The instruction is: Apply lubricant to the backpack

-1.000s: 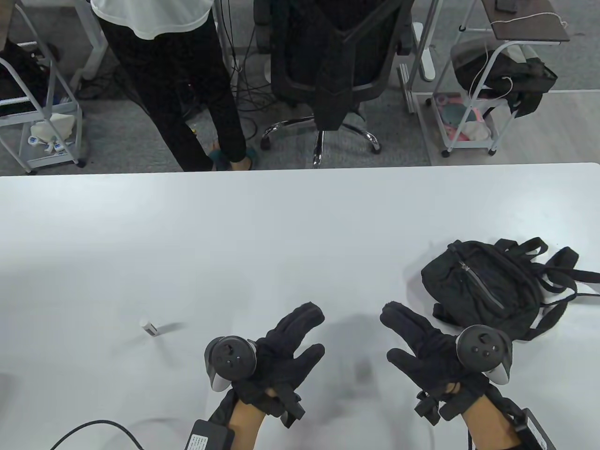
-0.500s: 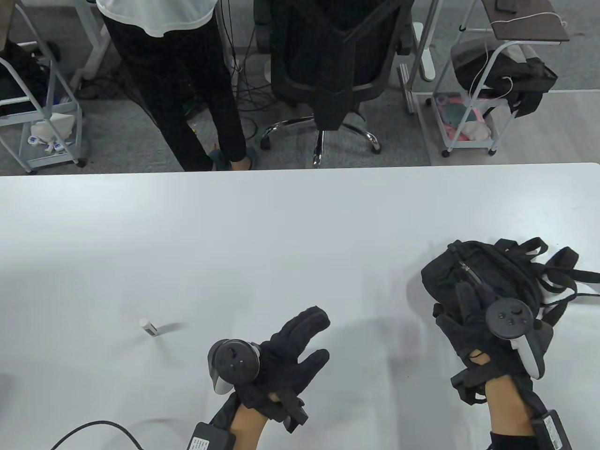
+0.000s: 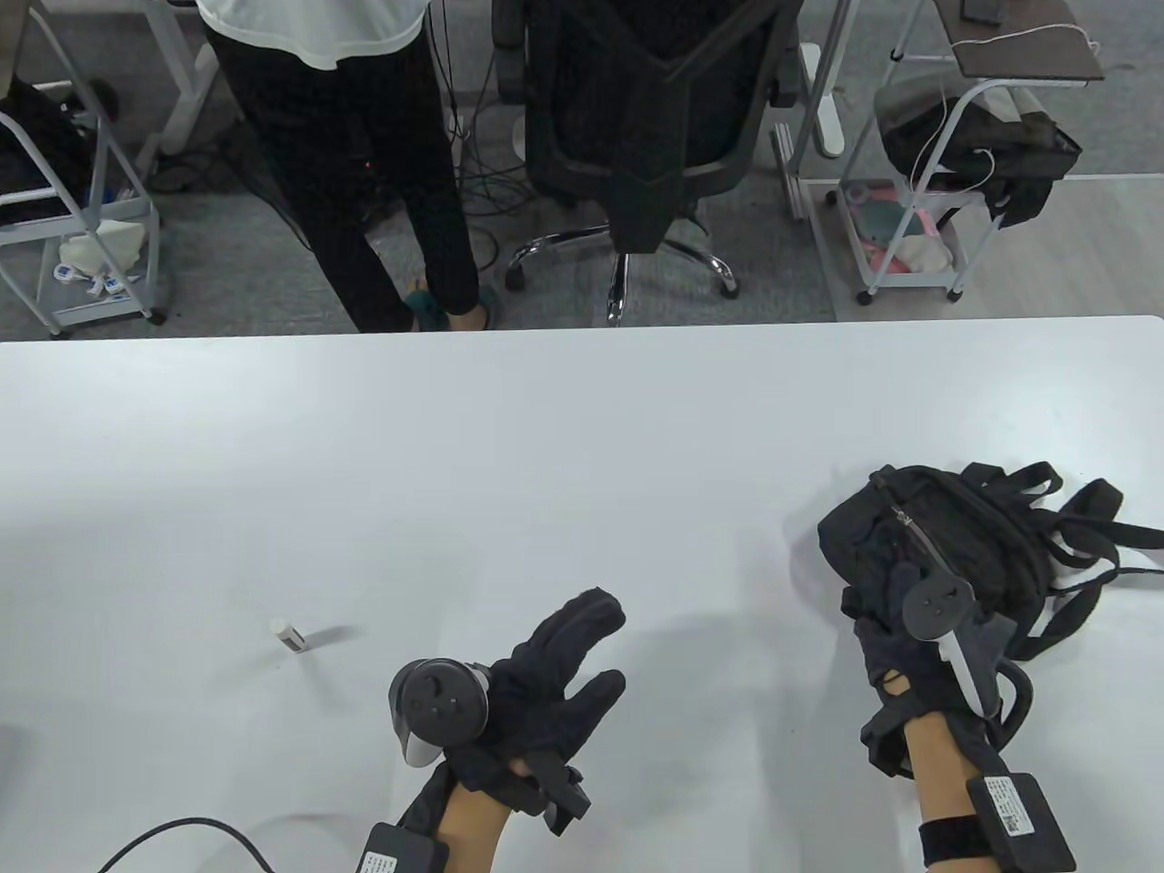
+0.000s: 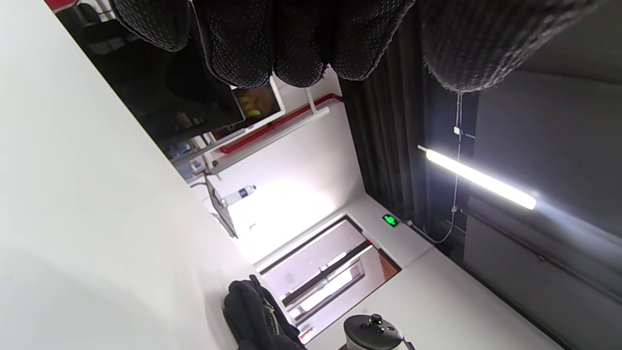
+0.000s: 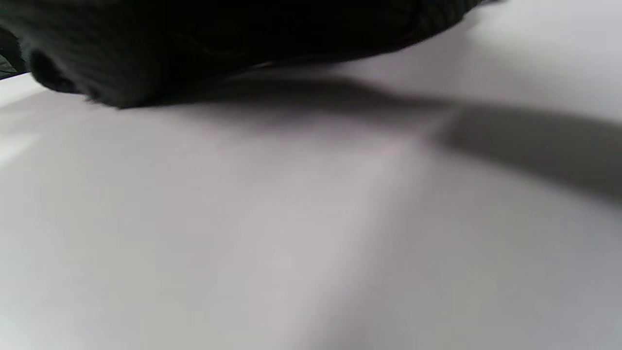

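- backpack point(image 3: 946, 546) lies on table point(image 3: 509, 455), near-right
- my right hand point(image 3: 909, 637) rests on its near edge; grip unclear, fingers hidden
- my left hand point(image 3: 527, 691) hovers mid-table, fingers spread, holding nothing
- small white tube point(image 3: 289, 635) lies far left

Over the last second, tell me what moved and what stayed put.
The right hand swung from open table to the right and forward onto the backpack, where its fingers now grip the near edge, bunching the fabric. The left hand barely shifted, hovering open above the table. The small white lubricant tube stayed where it stood.
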`<state>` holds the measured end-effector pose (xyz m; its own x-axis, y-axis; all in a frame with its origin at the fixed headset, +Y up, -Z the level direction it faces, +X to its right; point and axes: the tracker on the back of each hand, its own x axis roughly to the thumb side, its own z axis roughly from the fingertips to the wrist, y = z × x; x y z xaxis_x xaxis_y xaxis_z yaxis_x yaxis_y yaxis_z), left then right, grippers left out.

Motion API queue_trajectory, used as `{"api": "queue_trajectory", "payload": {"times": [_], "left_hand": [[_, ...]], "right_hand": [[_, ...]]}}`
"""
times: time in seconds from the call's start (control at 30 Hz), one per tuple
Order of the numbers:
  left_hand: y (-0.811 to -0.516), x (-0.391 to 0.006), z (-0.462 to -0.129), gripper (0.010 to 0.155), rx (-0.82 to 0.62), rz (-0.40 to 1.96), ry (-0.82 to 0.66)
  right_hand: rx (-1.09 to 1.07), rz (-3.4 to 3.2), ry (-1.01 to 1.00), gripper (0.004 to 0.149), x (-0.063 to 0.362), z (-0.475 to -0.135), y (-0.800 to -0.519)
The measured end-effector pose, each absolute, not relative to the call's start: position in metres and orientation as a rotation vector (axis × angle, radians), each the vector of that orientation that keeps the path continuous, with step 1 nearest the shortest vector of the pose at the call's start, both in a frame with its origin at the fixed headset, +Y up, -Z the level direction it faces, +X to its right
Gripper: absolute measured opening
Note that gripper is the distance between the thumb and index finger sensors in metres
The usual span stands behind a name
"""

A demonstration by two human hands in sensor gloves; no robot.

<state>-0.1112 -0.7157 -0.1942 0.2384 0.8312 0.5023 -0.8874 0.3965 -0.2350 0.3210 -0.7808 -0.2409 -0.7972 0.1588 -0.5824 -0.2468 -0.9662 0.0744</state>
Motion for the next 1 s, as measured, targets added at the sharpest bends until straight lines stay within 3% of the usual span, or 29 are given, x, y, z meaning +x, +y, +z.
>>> {"api": "queue_trajectory", "payload": {"times": [0.17,0.4,0.57,0.77,1.0], "left_hand": [[-0.719,-0.114,-0.196,0.071,0.104,1.206,-0.593],[-0.712,-0.122,-0.196,0.071,0.147,1.224,-0.585],[-0.706,-0.128,-0.193,0.071,0.183,1.239,-0.583],[-0.700,-0.135,-0.192,0.070,0.236,1.262,-0.572],[-0.697,-0.141,-0.191,0.070,0.266,1.243,-0.554]], "right_hand": [[-0.910,2.851,-0.019,0.049,0.320,-0.240,-0.772],[-0.740,2.777,-0.233,0.044,0.310,-0.232,-0.748],[-0.460,2.789,-0.369,0.044,0.272,-0.223,-0.723],[-0.028,2.793,-0.349,0.044,0.202,-0.214,-0.697],[0.457,2.790,-0.336,0.044,0.132,-0.193,-0.717]]}}
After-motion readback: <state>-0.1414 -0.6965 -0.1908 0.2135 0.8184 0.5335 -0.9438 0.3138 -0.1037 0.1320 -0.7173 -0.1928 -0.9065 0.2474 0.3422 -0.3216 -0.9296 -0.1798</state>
